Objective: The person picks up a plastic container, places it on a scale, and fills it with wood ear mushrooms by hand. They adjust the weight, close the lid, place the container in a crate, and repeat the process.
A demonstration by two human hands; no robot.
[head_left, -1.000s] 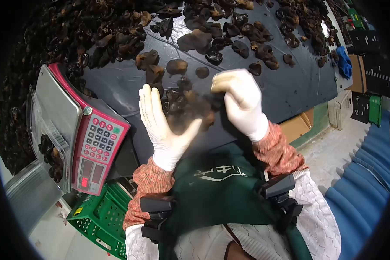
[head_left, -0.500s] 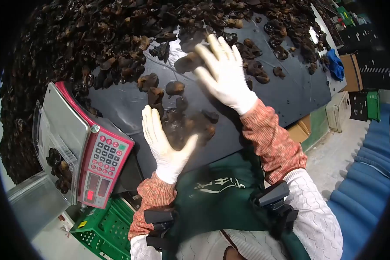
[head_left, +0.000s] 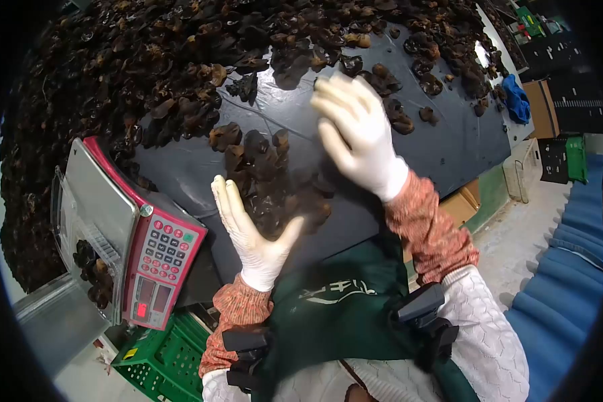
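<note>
White gloves cover both hands. My left hand (head_left: 251, 234) is at the near side of the dark table surface (head_left: 181, 161), thumb spread from the fingers, with a small heap of dark brown, fungus-like pieces (head_left: 264, 181) beside and beyond it. My right hand (head_left: 362, 130) hovers above the surface to the right of that heap, slightly blurred, its fingers apart from the thumb and nothing visible between them. A large mass of similar dark pieces (head_left: 134, 74) covers the far and left parts of the table.
A pink and silver scale (head_left: 164, 248) stands at the left, with a clear plastic container (head_left: 63, 315) holding several dark pieces. Below it is a green crate (head_left: 164, 358). A blue cloth (head_left: 517, 100) lies at the table's right edge, near a cardboard box (head_left: 541, 110).
My right hand has moved slightly right and nearer to me, away from the piece by its fingers. More pieces lie in the heap by my left hand, which has shifted slightly.
</note>
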